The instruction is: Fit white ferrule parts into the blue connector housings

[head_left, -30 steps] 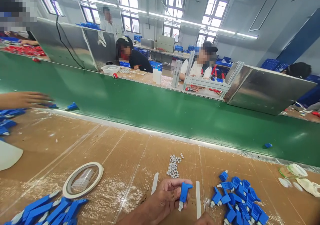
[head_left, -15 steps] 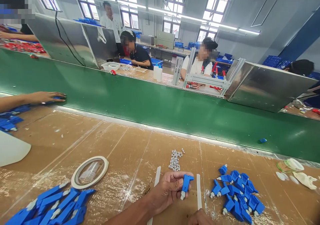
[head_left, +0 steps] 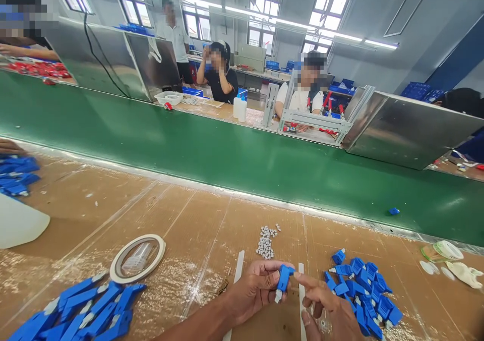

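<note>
Head view, which way does the blue, pale-tipped plastic piece [head_left: 284, 279] lie?

"Between the hands, over the brown desk [head_left: 189, 250]; its long axis slants, pale tip nearer the wearer and slightly left."

"Which hand is nearer?"

"The left hand [head_left: 251, 291], closed around it, thumb against its side. The right hand [head_left: 328, 303] is partly open, seemingly empty, index fingertip [head_left: 297, 276] right by the piece's projecting end; whether they touch, I can't tell."
</note>
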`<action>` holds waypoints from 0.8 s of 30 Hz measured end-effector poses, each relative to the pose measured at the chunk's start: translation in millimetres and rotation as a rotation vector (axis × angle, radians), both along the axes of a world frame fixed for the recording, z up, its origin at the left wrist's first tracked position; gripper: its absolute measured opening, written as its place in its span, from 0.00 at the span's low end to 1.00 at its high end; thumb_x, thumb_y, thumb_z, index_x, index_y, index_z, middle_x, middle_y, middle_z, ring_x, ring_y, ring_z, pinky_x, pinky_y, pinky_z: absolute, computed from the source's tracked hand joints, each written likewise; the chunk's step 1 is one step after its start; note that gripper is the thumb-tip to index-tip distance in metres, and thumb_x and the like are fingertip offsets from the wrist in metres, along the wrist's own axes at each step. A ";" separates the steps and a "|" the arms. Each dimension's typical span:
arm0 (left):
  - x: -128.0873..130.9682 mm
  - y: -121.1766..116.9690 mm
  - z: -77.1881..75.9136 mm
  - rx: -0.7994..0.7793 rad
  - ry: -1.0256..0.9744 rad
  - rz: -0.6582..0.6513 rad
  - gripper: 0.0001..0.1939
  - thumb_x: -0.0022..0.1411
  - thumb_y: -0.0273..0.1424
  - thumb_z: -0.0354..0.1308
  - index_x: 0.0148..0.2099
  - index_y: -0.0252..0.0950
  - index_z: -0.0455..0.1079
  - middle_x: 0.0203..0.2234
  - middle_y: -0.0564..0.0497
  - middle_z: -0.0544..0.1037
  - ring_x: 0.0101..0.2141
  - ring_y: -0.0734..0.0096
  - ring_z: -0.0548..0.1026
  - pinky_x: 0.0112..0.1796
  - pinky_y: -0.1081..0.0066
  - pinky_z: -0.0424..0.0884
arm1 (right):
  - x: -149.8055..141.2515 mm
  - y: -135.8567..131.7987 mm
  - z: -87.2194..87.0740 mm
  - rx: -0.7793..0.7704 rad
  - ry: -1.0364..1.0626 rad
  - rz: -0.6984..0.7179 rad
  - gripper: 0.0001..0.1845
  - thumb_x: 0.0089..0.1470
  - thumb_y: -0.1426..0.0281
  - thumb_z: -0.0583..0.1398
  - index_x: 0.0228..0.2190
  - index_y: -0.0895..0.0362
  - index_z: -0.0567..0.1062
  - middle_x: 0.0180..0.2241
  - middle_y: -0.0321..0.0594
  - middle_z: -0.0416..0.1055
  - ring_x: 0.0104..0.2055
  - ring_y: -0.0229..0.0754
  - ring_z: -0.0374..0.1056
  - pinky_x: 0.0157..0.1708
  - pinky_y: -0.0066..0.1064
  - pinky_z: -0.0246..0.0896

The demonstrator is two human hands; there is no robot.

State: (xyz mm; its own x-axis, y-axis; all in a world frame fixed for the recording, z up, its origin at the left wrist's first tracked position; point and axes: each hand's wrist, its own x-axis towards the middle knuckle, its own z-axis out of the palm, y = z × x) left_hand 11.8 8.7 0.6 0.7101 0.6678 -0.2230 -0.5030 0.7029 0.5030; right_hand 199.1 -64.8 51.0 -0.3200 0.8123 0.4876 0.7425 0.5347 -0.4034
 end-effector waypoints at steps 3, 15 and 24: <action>1.0 0.7 1.3 0.002 -0.009 0.005 0.25 0.44 0.38 0.75 0.43 0.27 0.79 0.27 0.48 0.76 0.23 0.79 0.73 0.28 0.78 0.65 | -2.0 12.3 -4.4 0.082 -0.045 0.086 0.11 0.57 0.75 0.58 0.43 0.52 0.67 0.44 0.46 0.82 0.20 0.39 0.72 0.24 0.32 0.70; 3.4 -0.8 1.1 -0.005 -0.024 -0.005 0.24 0.44 0.39 0.75 0.41 0.28 0.80 0.25 0.49 0.76 0.23 0.80 0.72 0.26 0.79 0.63 | 3.1 19.4 -32.3 0.082 -0.072 0.224 0.15 0.55 0.77 0.57 0.44 0.53 0.67 0.44 0.50 0.81 0.30 0.44 0.80 0.25 0.30 0.75; 3.2 -1.6 -3.2 -0.012 -0.029 0.017 0.23 0.47 0.37 0.74 0.43 0.28 0.79 0.25 0.49 0.77 0.24 0.77 0.73 0.28 0.78 0.65 | -2.7 15.7 -43.1 0.025 0.030 0.175 0.18 0.53 0.78 0.53 0.45 0.52 0.66 0.44 0.48 0.81 0.30 0.45 0.78 0.30 0.34 0.75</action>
